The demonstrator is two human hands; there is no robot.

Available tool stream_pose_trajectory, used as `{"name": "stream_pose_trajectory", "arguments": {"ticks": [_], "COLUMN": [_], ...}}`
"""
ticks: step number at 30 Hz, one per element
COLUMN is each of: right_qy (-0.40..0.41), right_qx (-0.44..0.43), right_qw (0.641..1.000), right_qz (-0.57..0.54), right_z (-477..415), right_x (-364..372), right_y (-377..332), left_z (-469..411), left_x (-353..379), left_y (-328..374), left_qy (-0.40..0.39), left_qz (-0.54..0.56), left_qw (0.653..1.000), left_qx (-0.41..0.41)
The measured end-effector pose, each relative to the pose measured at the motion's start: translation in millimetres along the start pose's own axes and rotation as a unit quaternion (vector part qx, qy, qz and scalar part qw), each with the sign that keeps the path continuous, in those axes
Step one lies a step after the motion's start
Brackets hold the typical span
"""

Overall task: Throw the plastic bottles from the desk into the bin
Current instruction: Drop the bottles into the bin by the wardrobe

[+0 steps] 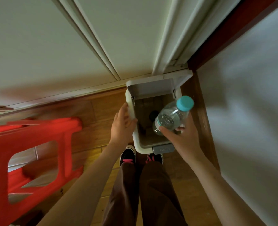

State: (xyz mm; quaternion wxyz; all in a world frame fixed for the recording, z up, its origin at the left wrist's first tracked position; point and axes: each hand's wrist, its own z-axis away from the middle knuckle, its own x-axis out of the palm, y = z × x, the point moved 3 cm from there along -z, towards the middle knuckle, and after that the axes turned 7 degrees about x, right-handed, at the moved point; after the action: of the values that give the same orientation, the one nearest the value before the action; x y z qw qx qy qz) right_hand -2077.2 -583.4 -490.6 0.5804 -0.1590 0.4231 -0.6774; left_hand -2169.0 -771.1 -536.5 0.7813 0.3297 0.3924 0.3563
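The fingers of my right hand (182, 141) are clamped on the plastic bottle (171, 119), which is tilted directly above the open bin (139, 149), with its blue cap (185, 103) toward the bin's raised lid (151, 87). My left hand (121, 128) grips the bin's left rim, thumb over the edge.

The bottle (169, 119) is clear with a turquoise cap (185, 103); the bin (135, 137) is white (pedal (163, 149) grey). The stool (29, 136) is red, the floor (99, 111) brown planked wood, the shoes (127, 153) black with pink laces (127, 160).

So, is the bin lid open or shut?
Open: the lid is tipped up at the back, showing the inside of the bin.
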Motion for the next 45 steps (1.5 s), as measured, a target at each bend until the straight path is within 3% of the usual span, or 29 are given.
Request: {"name": "stream_pose_trajectory", "arguments": {"ticks": [8,18,22,26,34,40,45], "right_qy": [-0.030,-0.013,0.012,0.018,0.055,0.092,0.105], "right_qx": [0.028,0.057,0.065,0.043,-0.092,-0.100,-0.042], "right_qw": [0.996,0.993,0.995,0.993,0.970,0.969,0.969], "right_qz": [0.073,0.100,0.071,0.108,0.219,0.208,0.219], "right_z": [-54.9,-44.8,4.4,89.1,287.2,369.9,401.8], "right_x": [44.8,45.3,15.3,-24.6,-116.1,-159.5,-167.4], "right_y": [46.3,41.5,-13.6,-106.1,-276.2,-287.8,-243.1], "left_z": [-3.4,6.2,42.3,111.1,282.7,346.5,353.9], "left_x": [1.7,-12.7,-46.7,-98.8,-194.0,-204.1,-194.4], "left_y": [-20.4,-10.5,44.2,149.5,354.2,394.5,366.2], "left_qy": [0.000,-0.023,-0.045,-0.064,-0.064,-0.045,-0.138], "left_qz": [0.032,-0.005,-0.087,-0.130,-0.175,-0.192,-0.244], "left_qw": [0.999,0.999,0.995,0.989,0.972,0.962,0.945], "left_qx": [-0.004,-0.027,-0.015,0.038,0.147,0.187,0.170]}}
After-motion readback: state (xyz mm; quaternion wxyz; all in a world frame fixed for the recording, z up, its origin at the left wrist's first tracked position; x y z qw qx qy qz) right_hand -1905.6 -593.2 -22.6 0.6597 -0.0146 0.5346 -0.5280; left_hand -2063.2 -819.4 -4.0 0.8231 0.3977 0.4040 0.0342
